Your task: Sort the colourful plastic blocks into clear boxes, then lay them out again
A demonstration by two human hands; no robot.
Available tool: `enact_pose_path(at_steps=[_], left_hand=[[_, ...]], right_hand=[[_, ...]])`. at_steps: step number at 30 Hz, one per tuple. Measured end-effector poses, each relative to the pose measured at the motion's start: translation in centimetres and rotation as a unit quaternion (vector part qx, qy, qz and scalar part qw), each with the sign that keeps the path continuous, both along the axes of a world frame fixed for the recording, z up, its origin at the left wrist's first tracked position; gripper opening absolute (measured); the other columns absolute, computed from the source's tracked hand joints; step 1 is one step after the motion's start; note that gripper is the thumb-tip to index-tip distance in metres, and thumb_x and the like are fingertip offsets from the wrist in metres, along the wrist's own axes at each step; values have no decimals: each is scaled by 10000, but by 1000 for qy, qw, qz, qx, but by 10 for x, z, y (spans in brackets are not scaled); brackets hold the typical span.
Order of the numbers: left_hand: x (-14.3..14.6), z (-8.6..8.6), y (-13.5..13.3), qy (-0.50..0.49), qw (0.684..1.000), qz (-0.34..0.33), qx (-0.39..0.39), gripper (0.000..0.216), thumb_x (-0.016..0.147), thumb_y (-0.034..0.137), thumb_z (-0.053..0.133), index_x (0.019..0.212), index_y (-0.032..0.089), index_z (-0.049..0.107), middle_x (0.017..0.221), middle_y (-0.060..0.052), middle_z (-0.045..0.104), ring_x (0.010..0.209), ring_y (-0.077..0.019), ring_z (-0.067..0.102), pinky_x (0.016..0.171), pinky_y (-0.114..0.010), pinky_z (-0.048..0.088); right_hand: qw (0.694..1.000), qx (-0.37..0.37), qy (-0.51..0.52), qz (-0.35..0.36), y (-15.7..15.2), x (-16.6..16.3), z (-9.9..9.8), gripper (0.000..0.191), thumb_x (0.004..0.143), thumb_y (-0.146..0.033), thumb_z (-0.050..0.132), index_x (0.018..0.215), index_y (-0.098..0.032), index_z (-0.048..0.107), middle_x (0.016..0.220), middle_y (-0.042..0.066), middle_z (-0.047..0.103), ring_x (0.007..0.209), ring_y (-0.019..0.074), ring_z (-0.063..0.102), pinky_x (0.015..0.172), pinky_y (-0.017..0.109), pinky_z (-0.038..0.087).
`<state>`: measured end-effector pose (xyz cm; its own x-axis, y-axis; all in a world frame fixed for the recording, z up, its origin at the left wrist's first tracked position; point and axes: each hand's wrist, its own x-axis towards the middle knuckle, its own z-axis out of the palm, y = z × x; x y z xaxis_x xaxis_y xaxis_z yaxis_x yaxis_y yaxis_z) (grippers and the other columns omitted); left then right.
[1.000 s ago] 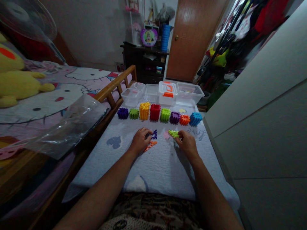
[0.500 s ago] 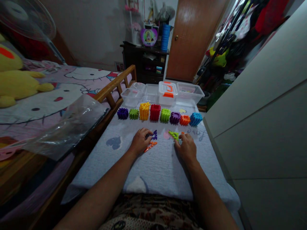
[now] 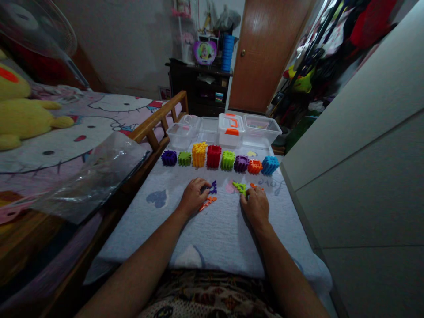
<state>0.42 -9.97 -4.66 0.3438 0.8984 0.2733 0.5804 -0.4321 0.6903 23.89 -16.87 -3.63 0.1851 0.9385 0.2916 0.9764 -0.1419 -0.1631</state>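
Observation:
My left hand [image 3: 194, 195] rests on the cloth, fingers curled with thumb and fingertips at the left end of a flat dark purple notched piece [image 3: 213, 187]. An orange notched piece [image 3: 208, 202] lies just below those fingers. My right hand [image 3: 256, 204] is curled, palm down, beside a lime green notched piece [image 3: 239, 187]. Another orange piece [image 3: 253, 186] shows partly past its fingertips. What lies under the right fingers is hidden. Beyond my hands stands a row of notched block stacks, among them a yellow one [image 3: 199, 155], a red one [image 3: 213, 157] and a blue one [image 3: 270, 165].
Clear plastic bins [image 3: 261, 129] and a lidded box with orange clips [image 3: 231, 130] line the table's far end. A wooden bed rail [image 3: 159, 115] and a plastic bag [image 3: 96, 176] are at the left. A white cabinet [image 3: 361, 176] borders the right.
My right hand has shifted slightly left and down, so more of the orange piece beyond it shows. My left hand stays almost where it was.

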Motion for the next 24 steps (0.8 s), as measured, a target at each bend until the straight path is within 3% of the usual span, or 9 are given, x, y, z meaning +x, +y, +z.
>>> enact_pose_path(at_steps=[14,18,24], left_hand=[[-1,-1,0,-5,1000,-1,6,147,799,147,581,881,211,685,934,-51,674,965,-222,620,920,-390,488],[0,-2,0,-6,1000,-2,6,148,801,149,580,888,201,688,939,-58,673,970,-229,616,917,-397,487],[0,0,0,-6,1000,-1,1,151,801,146,581,892,207,684,945,-57,669,970,-227,615,916,-388,482]], right_hand=[[999,20,28,8,1,3,-2,104,852,-221,564,803,-185,648,891,108,618,889,239,544,842,350,428],[998,37,46,20,14,4,17,130,864,-255,558,824,-185,660,872,93,615,876,236,545,826,343,422],[997,56,57,-8,66,-3,59,181,866,-284,558,836,-162,687,917,121,629,903,247,557,835,352,414]])
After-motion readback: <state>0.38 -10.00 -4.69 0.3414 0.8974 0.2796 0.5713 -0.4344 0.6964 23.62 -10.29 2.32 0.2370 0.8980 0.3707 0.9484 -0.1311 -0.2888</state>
